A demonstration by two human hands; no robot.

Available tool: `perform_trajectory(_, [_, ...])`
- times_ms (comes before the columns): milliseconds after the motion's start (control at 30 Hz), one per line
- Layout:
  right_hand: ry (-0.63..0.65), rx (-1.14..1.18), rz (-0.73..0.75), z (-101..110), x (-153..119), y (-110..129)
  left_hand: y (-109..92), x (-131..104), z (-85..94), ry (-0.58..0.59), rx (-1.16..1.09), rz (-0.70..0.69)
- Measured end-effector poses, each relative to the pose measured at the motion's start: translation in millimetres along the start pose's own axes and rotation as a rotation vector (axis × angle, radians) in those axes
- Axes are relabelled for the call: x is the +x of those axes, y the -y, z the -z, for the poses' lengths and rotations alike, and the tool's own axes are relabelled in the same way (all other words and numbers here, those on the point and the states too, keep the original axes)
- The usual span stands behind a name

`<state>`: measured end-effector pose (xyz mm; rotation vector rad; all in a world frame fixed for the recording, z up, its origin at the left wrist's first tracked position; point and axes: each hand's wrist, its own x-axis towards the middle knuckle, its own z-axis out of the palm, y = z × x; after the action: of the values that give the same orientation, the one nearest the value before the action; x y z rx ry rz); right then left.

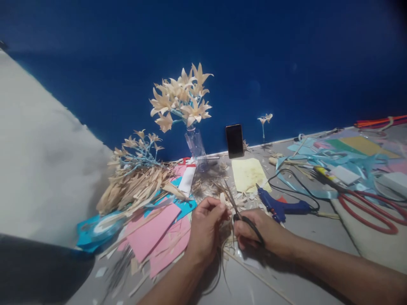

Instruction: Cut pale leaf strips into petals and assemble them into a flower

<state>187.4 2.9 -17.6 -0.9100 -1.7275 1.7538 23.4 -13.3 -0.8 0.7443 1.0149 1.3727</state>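
Note:
My left hand (210,224) pinches a small pale piece of dried husk (222,198) between thumb and fingers. Close on its right, my right hand (254,231) is closed around the black handles of a pair of scissors (235,207). The blades point up and away, slightly parted, beside the husk piece; I cannot tell whether they touch it. Pale scraps (206,186) lie scattered beyond both hands. A blue glue gun (282,205) rests to the right of my right hand, its nozzle toward a stained yellow sheet (249,173).
Husk flowers stand in a clear plastic bottle (195,146) by the blue wall. A phone (234,141) leans there too. At left are a heap of dried husks (127,190) and pink paper (152,231). Red-handled scissors (369,212) and blue ribbon (337,154) lie right.

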Motion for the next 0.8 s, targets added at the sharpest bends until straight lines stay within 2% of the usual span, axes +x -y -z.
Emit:
perform_trajectory(233, [0.038,-0.008,-0.038,-4.3,0.1,2.2,1.8,0.1,-1.4,0.025,-0.007,-0.008])
perform_trajectory(533, [0.016,-0.001,-0.115,-4.0,0.7,-3.3,-1.7,-0.9,-2.7,0.03,-0.026,0.004])
perform_trajectory(800, [0.01,0.034,-0.076,-4.3,-0.6,-0.1,-3.2,-1.2,-2.0,0.024,-0.025,0.019])
